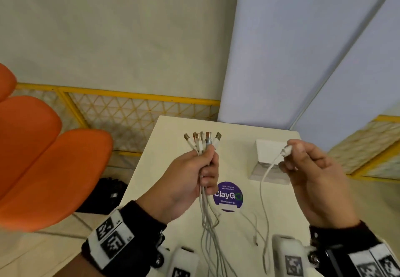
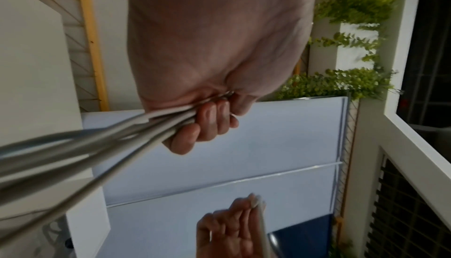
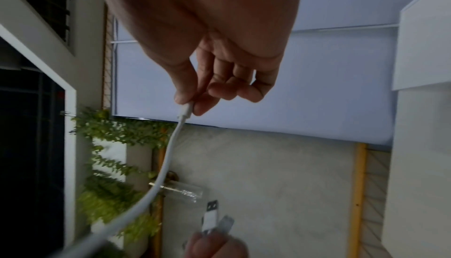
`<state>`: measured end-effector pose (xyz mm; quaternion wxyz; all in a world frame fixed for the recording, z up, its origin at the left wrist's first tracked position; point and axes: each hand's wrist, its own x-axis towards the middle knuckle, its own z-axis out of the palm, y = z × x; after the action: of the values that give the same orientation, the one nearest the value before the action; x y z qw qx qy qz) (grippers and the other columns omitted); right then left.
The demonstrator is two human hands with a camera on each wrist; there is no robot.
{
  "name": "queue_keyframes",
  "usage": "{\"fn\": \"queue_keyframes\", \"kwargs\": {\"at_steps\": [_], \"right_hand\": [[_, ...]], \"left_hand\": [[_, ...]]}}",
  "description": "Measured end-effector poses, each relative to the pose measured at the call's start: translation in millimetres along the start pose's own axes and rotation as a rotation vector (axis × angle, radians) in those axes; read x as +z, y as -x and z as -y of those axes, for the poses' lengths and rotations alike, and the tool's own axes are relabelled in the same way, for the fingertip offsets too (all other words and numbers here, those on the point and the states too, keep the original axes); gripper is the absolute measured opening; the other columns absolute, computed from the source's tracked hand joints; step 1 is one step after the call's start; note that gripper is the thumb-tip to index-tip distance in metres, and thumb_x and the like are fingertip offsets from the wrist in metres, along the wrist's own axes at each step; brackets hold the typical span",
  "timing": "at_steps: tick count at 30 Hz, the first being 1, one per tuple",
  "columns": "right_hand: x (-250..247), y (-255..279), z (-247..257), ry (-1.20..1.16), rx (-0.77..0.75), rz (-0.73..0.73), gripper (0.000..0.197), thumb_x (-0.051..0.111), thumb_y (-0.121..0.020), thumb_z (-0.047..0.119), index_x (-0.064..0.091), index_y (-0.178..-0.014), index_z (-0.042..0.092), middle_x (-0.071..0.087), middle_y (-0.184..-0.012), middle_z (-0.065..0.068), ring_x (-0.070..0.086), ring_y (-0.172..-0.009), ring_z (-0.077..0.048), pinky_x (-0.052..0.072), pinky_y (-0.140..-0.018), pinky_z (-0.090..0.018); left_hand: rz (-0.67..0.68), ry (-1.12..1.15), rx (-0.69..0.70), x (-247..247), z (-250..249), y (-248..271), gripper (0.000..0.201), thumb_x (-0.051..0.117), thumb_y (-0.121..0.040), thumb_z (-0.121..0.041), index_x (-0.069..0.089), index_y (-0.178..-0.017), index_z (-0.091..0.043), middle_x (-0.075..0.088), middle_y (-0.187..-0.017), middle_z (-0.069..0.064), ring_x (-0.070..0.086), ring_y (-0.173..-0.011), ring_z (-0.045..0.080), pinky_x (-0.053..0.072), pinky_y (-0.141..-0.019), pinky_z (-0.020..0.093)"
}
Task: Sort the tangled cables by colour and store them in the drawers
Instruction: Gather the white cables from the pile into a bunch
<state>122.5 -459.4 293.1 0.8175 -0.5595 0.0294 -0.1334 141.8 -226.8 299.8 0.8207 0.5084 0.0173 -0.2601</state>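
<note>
My left hand is fisted round a bundle of white cables, raised above the middle of the counter. Their USB plugs fan out above my knuckles: five or so metal-tipped ends, most in white housings, one with a silvery metal collar. Below the fist the cords hang down in a loose, crossing tangle toward the near edge of the counter. In the left wrist view the fingers are curled tight round the pale grey-white cords.

My right hand is held up to the right of the left, over the counter's right side. It pinches the small plug end of a single white cable between thumb and forefinger, the other fingers loosely curled. That cable droops from the pinch in a long curve down to the near edge. It is thin, smooth and plain white along the length I can see.

A small white drawer unit stands near the far right corner of the counter, behind the single cable. A round purple sticker reading "ClayGo" lies on the counter between my hands.
</note>
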Motion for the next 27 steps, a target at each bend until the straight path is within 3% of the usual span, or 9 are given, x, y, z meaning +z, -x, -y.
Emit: {"fn": "queue_keyframes", "kwargs": {"at_steps": [4,8,11,14,17,19,22,25,27], "right_hand": [[20,16,32,0.15,-0.041,0.065,0.027,0.078,-0.067,0.04,0.077,-0.081,0.018,0.067,-0.073,0.003,0.051,-0.065,-0.013,0.044,-0.07,-0.026],[46,29,58,0.374,-0.14,0.174,0.003,0.074,-0.078,0.015,0.075,-0.08,0.013,0.072,-0.069,0.001,0.063,-0.063,-0.006,0.049,-0.065,-0.015],[55,31,68,0.488,-0.183,0.2,0.002,0.076,-0.082,0.013,0.077,-0.082,0.015,0.074,-0.077,-0.01,0.064,-0.072,-0.038,0.053,-0.07,-0.046],[54,31,75,0.525,-0.261,0.151,0.004,0.078,-0.08,0.017,0.075,-0.081,0.018,0.068,-0.073,-0.012,0.054,-0.067,-0.039,0.049,-0.064,-0.046],[49,35,73,0.498,-0.299,0.055,0.02,0.078,-0.081,0.022,0.061,-0.083,0.013,0.051,-0.067,-0.003,0.044,-0.06,-0.017,0.041,-0.057,-0.027],[48,45,65,0.548,-0.248,0.098,0.028,0.073,-0.085,0.03,0.056,-0.076,0.009,0.048,-0.061,-0.002,0.041,-0.056,-0.012,0.037,-0.053,-0.021],[51,69,48,0.694,-0.136,0.293,0.031,0.067,-0.086,0.04,0.062,-0.072,0.012,0.061,-0.062,0.0,0.046,-0.053,-0.01,0.04,-0.053,-0.021],[52,85,33,0.827,-0.138,0.42,0.015,0.066,-0.089,0.037,0.063,-0.081,0.024,0.065,-0.073,0.007,0.057,-0.067,-0.012,0.046,-0.063,-0.024],[49,88,30,0.891,-0.14,0.484,0.026,0.058,-0.094,0.04,0.059,-0.075,0.023,0.059,-0.066,0.004,0.052,-0.062,-0.012,0.044,-0.062,-0.029]], "left_hand": [[0.086,-0.042,0.008,31,-1,5,0.042,0.063,-0.09,-0.053,0.054,-0.089,-0.012,0.025,-0.069,0.001,0.026,-0.057,0.013,0.031,-0.056,0.028],[0.183,-0.123,0.056,57,-2,11,0.051,0.067,-0.082,-0.059,0.054,-0.095,-0.011,0.02,-0.077,0.005,0.022,-0.064,0.016,0.03,-0.061,0.029],[0.255,-0.188,0.118,70,-3,16,0.05,0.068,-0.082,-0.055,0.052,-0.103,-0.012,0.025,-0.074,0.001,0.025,-0.062,0.014,0.029,-0.062,0.03],[0.281,-0.227,0.168,78,-4,22,0.044,0.061,-0.093,-0.055,0.045,-0.085,-0.015,0.029,-0.066,-0.004,0.023,-0.058,0.014,0.028,-0.058,0.03],[0.193,-0.225,0.253,84,-6,25,0.045,0.049,-0.096,-0.052,0.034,-0.073,-0.016,0.025,-0.061,-0.002,0.022,-0.049,0.013,0.025,-0.049,0.028],[0.059,-0.222,0.307,86,-8,23,0.049,0.049,-0.091,-0.057,0.031,-0.068,-0.018,0.021,-0.061,0.002,0.021,-0.047,0.014,0.025,-0.046,0.027],[-0.124,-0.241,0.378,87,-10,20,0.054,0.048,-0.089,-0.062,0.023,-0.064,-0.021,0.014,-0.066,0.011,0.017,-0.053,0.019,0.02,-0.047,0.028],[-0.213,-0.178,0.364,89,-11,19,0.056,0.048,-0.092,-0.062,0.025,-0.061,-0.022,0.018,-0.06,0.003,0.014,-0.056,0.02,0.015,-0.051,0.034],[-0.242,-0.121,0.374,89,-12,17,0.055,0.048,-0.093,-0.061,0.026,-0.061,-0.024,0.018,-0.058,-0.001,0.014,-0.051,0.015,0.013,-0.048,0.031]]}}
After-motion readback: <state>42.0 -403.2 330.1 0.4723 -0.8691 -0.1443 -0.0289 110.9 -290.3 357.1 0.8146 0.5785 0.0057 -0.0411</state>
